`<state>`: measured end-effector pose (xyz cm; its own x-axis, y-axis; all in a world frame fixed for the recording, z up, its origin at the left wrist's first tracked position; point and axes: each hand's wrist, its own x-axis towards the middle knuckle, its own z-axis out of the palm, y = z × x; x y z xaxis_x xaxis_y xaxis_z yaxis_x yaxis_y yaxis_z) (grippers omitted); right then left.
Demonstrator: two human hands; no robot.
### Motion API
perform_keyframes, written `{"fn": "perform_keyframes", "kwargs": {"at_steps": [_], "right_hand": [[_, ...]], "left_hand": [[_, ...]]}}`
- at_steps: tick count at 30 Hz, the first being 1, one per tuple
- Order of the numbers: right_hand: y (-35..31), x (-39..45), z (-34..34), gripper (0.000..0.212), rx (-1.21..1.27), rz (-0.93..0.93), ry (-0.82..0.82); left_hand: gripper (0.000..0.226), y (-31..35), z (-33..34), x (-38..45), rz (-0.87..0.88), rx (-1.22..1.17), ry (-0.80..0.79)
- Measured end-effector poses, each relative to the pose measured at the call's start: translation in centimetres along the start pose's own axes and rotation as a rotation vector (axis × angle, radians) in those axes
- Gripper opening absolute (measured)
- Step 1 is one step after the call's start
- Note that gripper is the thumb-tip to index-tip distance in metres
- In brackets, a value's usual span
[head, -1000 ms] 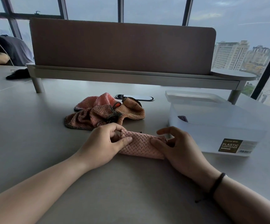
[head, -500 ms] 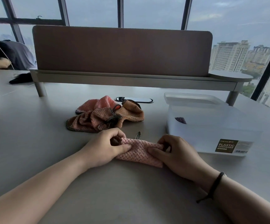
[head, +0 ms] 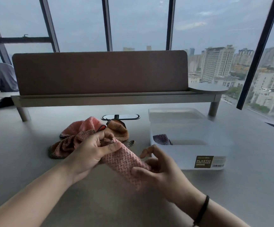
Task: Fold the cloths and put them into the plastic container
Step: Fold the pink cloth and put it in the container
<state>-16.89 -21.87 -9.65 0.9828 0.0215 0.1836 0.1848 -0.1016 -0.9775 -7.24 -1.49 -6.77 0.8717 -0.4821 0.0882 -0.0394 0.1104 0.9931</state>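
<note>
Holding the folded pink cloth [head: 124,163] at both ends, the person has it just above the grey table [head: 34,177], a little in front of the container. The right hand [head: 164,172] is nearest to the camera and pinches the near end between thumb and curled fingers, though its first two fingers stand free and are not on the cloth. The left hand [head: 90,154] grips the far end, with the thumb lying along the top and the other fingers curled under. The cloth looks like a narrow, thick bundle, so I think the fold is finished and the step now is to carry it into the plastic container [head: 190,154], which is just to the right. To do this well, both ends should be kept pressed so that the layers do not open, and the bundle should go down flat, beside the dark cloth [head: 161,138] that already lies in the left corner of the container. Behind the left hand, the pile of unfolded cloths [head: 70,140] waits on the table, and the left hand should not drag it. Farther back, a clear lid [head: 174,113] lies behind the container, and a brown desk divider [head: 100,72] stands at the back of the table.
</note>
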Motion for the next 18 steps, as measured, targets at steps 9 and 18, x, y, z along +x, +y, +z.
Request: {"fn": "perform_keyframes", "kwargs": {"at_steps": [9,18], "right_hand": [[-5.4,0.5,-5.9,0.017,-0.059,-0.151,0.332],[-7.2,4.2,-14.8,0.020,-0.480,0.249,0.102]], "left_hand": [[0.037,6.8,8.8,9.7,0.135,0.257,-0.122],[0.020,8.0,15.7,17.9,0.294,1.085,-0.349]]}}
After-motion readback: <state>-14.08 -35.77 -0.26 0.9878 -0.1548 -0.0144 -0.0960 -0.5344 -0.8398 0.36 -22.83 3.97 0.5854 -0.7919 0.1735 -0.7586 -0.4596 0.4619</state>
